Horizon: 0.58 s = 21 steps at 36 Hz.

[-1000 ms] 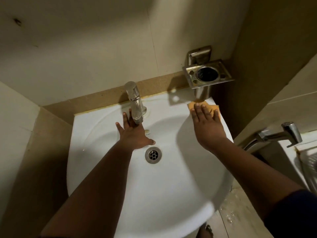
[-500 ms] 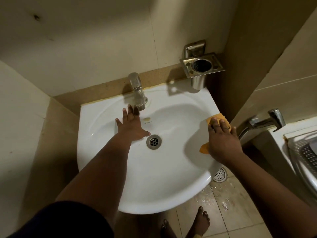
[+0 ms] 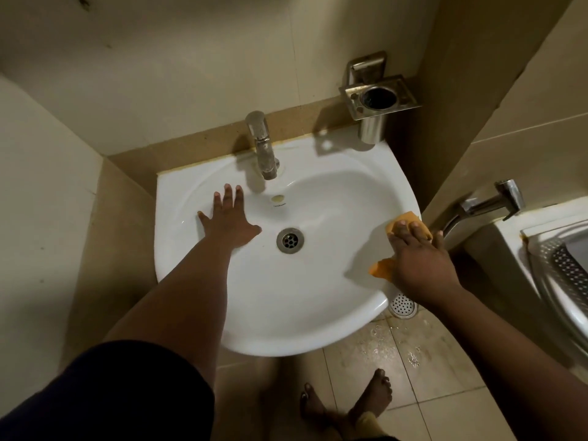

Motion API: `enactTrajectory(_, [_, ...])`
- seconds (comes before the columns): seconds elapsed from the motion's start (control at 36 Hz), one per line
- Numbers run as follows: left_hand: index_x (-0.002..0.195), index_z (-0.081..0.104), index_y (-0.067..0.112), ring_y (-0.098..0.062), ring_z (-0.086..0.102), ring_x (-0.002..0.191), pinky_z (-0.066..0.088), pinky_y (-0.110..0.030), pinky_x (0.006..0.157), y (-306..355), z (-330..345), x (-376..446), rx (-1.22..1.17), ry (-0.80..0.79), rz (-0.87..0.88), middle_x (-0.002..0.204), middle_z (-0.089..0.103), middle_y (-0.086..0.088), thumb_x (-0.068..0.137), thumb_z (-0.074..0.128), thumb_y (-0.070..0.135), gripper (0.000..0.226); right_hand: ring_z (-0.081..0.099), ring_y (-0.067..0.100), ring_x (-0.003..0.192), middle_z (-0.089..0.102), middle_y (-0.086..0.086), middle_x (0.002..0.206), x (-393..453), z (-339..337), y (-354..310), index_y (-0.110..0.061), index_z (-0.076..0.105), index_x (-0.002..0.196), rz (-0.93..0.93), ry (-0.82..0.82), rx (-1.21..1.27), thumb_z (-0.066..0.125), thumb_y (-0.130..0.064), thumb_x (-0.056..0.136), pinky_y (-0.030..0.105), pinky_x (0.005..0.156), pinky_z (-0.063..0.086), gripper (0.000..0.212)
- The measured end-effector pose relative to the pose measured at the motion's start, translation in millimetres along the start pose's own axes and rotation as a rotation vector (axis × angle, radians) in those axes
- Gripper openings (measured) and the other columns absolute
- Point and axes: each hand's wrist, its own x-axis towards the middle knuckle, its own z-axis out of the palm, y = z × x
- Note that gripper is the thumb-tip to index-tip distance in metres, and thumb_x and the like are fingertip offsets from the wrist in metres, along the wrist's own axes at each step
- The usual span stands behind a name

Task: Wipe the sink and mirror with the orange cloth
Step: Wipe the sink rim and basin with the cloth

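Observation:
A white round sink point(image 3: 286, 313) hangs on a tiled wall, with a steel tap point(image 3: 262, 148) at the back and a drain point(image 3: 290, 240) in the bowl. My right hand point(image 3: 420, 262) presses the orange cloth point(image 3: 401, 219) flat against the sink's right rim; the cloth shows beyond my fingertips and beside my thumb. My left hand point(image 3: 227, 222) rests flat with fingers spread on the left inside of the bowl, below the tap. No mirror is in view.
A steel tumbler holder point(image 3: 378, 101) is fixed to the wall above the sink's back right corner. A second tap point(image 3: 486, 206) and a metal basin point(image 3: 560, 268) stand at the right. A floor drain point(image 3: 402, 305) and wet tiles lie below, near bare feet point(image 3: 346, 405).
My right hand slid the cloth from the sink's back right corner forward along the right rim. My left hand stayed flat in the bowl. The view pulled back and down.

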Motion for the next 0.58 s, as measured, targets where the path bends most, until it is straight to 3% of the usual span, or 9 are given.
enactTrajectory(0.28, [0.148,-0.009,0.015,-0.026,-0.011,0.144,0.002,-0.057,0.113,-54,32,-74,-0.072,0.012,-0.307,0.157,-0.013,-0.008,0.083,0.053,0.053,0.097,0.003,0.028,0.146,0.010,0.009,0.158,-3,-1,5,-0.011,0.019,0.148,-0.054,0.014,0.011,0.035,-0.042,0.097,0.057,0.113,0.008,0.062])
enactTrajectory(0.44, [0.148,-0.007,0.013,-0.031,-0.011,0.144,-0.002,-0.056,0.113,-28,56,-131,-0.079,0.045,-0.337,0.156,-0.010,-0.012,0.088,0.044,0.055,0.090,0.005,0.029,0.145,0.012,0.010,0.157,-6,3,12,-0.010,0.020,0.148,-0.107,0.007,0.007,0.034,-0.043,0.098,0.057,0.112,0.009,0.061])
enactTrajectory(0.58, [0.148,-0.002,0.013,-0.031,-0.006,0.144,-0.004,-0.055,0.112,9,76,-168,-0.156,0.148,-0.363,0.157,-0.004,-0.012,0.091,0.033,0.056,0.079,0.006,0.030,0.145,0.014,0.011,0.157,-16,6,14,-0.008,0.022,0.147,-0.167,0.016,0.036,0.034,-0.031,0.099,0.057,0.112,0.008,0.054])
